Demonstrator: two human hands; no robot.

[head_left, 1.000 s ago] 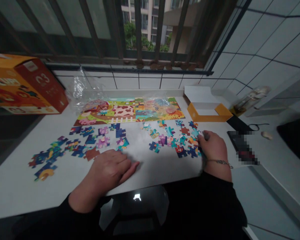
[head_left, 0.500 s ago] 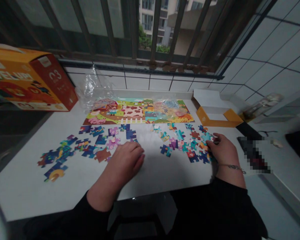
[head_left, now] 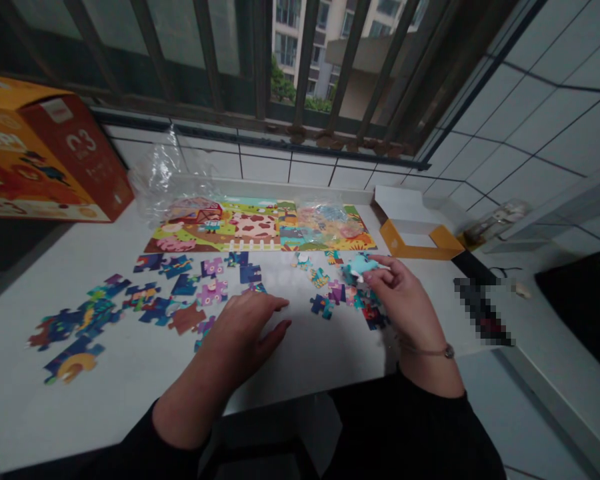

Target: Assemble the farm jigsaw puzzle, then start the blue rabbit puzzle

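My right hand [head_left: 403, 293] pinches a light-blue puzzle piece [head_left: 363, 265] above the right-hand group of loose pieces. Beneath and beside it lie a purple piece [head_left: 337, 292], a dark blue and teal piece [head_left: 321, 306] and several others, some hidden by the hand. My left hand [head_left: 247, 330] rests low over the table, thumb and index finger apart, with nothing between them. Just left of that hand is the left group, with a brown piece [head_left: 186, 319], purple pieces [head_left: 213, 291] and several dark blue ones. A yellow crescent piece [head_left: 75, 365] lies at its near left end.
Behind the pieces lies a farm picture sheet [head_left: 255, 225] with clear plastic partly over it. A crumpled plastic bag [head_left: 167, 170] and an orange box [head_left: 45, 153] are at the back left. An open yellow box [head_left: 420, 240] and a pixelated dark object [head_left: 483, 313] are on the right.
My right hand has lifted the light-blue piece and moved left with it. My left hand's thumb and index finger have spread apart. The view has shifted slightly to the right.
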